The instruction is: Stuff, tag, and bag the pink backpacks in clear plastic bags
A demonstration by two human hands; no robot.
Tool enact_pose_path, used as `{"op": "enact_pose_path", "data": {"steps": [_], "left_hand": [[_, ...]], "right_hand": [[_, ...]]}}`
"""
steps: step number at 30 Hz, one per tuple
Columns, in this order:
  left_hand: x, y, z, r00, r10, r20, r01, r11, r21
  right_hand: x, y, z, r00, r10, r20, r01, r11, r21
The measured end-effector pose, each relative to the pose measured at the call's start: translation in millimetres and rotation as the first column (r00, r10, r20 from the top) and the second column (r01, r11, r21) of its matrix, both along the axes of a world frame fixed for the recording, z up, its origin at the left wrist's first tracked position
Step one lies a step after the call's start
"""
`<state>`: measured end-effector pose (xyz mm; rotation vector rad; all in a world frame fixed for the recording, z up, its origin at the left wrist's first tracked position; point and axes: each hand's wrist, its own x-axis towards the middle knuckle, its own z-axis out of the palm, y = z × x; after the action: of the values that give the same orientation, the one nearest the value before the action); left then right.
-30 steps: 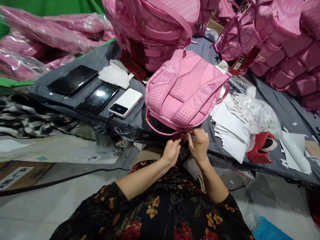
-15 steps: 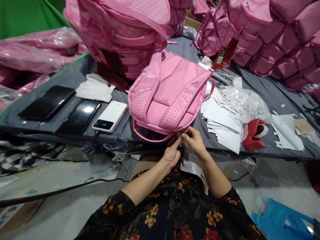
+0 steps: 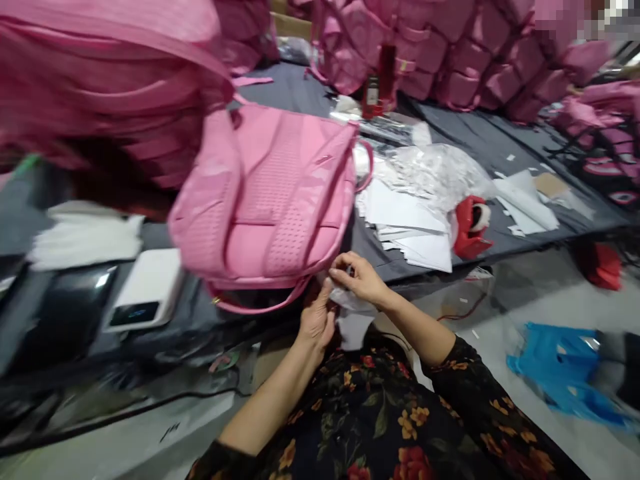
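A pink backpack (image 3: 270, 200) lies on the dark-covered table, straps facing up and its looped handle hanging at the near edge. My left hand (image 3: 316, 317) is closed close to the bag's lower right corner; what its fingers grip is hidden. Beside it, my right hand (image 3: 361, 280) pinches with thumb and fingers. A thin white sheet (image 3: 354, 328), partly translucent, hangs from the right fingers in front of my body. Whether it is paper or plastic I cannot tell.
On the left stand a large pink bag (image 3: 110, 87), white cloth (image 3: 87, 237), a white power bank (image 3: 147, 290) and a dark phone (image 3: 63, 313). To the right lie white papers (image 3: 413, 223), clear plastic (image 3: 435, 170) and a red tape dispenser (image 3: 470, 230). Pink backpacks (image 3: 450, 53) are piled behind.
The view has turned to the right, so the table's things appear further left. Both hands stay together by the backpack's near edge, with the white sheet still hanging there.
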<state>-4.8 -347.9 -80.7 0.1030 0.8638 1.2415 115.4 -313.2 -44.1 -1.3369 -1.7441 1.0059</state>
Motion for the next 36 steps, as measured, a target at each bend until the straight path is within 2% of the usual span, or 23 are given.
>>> {"op": "enact_pose_path", "data": {"steps": [2,4,5,6,8,10,11,12,14,18,22,26,28,30,32,34,35,36], "left_hand": [[-3.0,-1.9,-3.1,0.996,-0.021,-0.086,0.019,0.999,-0.025],[-5.0,-0.9,-8.3,0.984,-0.030,-0.174,0.027,0.999,-0.025],[-5.3,0.3,-10.9,0.976,-0.032,-0.216,0.030,0.999,-0.013],[-5.2,1.5,-12.8,0.967,-0.032,-0.252,0.034,0.999,0.003],[-4.3,2.6,-14.3,0.952,-0.040,-0.305,0.054,0.998,0.038],[-3.3,2.1,-12.6,0.940,-0.039,-0.339,0.065,0.996,0.068],[-2.9,1.6,-11.1,0.935,-0.034,-0.353,0.066,0.995,0.080],[-2.3,1.2,-9.6,0.930,-0.028,-0.366,0.065,0.994,0.089],[-1.2,0.7,-7.1,0.926,-0.016,-0.378,0.054,0.995,0.089],[0.9,0.9,-6.0,0.932,-0.003,-0.362,0.034,0.996,0.079],[1.5,1.2,-7.4,0.930,0.008,-0.366,0.033,0.994,0.105],[2.1,0.2,-7.2,0.927,0.019,-0.374,0.024,0.994,0.110],[2.8,-0.4,-6.9,0.926,0.037,-0.376,0.010,0.992,0.122],[3.9,-0.3,-6.8,0.922,0.051,-0.383,0.005,0.990,0.144],[5.5,0.4,-7.2,0.919,0.063,-0.390,0.002,0.987,0.162],[7.7,0.7,-7.6,0.918,0.085,-0.388,-0.019,0.985,0.169],[9.1,0.4,-7.6,0.919,0.101,-0.380,-0.040,0.985,0.165],[10.5,-0.2,-7.4,0.922,0.115,-0.370,-0.059,0.985,0.160]], "right_hand": [[25.7,-4.1,2.6,0.998,-0.058,0.015,0.057,0.998,0.019],[72.2,-6.5,7.4,0.973,-0.226,0.052,0.223,0.973,0.062],[102.6,-8.3,11.9,0.935,-0.346,0.075,0.337,0.936,0.105],[136.1,-11.0,18.0,0.875,-0.473,0.098,0.456,0.876,0.158],[205.0,-19.3,33.8,0.692,-0.709,0.137,0.661,0.698,0.276],[264.8,-28.7,48.5,0.477,-0.860,0.180,0.790,0.510,0.341],[288.2,-32.6,53.4,0.390,-0.897,0.207,0.834,0.439,0.334],[306.4,-35.5,56.1,0.333,-0.913,0.235,0.867,0.395,0.303],[328.0,-37.8,54.8,0.302,-0.912,0.276,0.907,0.364,0.210],[333.4,-28.0,40.0,0.342,-0.906,0.249,0.924,0.373,0.085],[327.0,-18.0,35.8,0.326,-0.928,0.180,0.939,0.340,0.054],[311.7,-37.4,38.7,0.298,-0.952,0.075,0.946,0.305,0.110],[298.2,-52.1,34.6,0.293,-0.954,-0.068,0.956,0.291,0.028],[281.4,-60.2,26.1,0.272,-0.942,-0.199,0.948,0.298,-0.113],[260.9,-57.3,16.7,0.283,-0.926,-0.252,0.915,0.339,-0.217],[233.2,-45.0,10.1,0.348,-0.897,-0.272,0.865,0.419,-0.274],[215.2,-37.3,8.6,0.400,-0.868,-0.292,0.823,0.481,-0.302],[194.3,-29.9,8.6,0.474,-0.818,-0.327,0.760,0.567,-0.319]]}}
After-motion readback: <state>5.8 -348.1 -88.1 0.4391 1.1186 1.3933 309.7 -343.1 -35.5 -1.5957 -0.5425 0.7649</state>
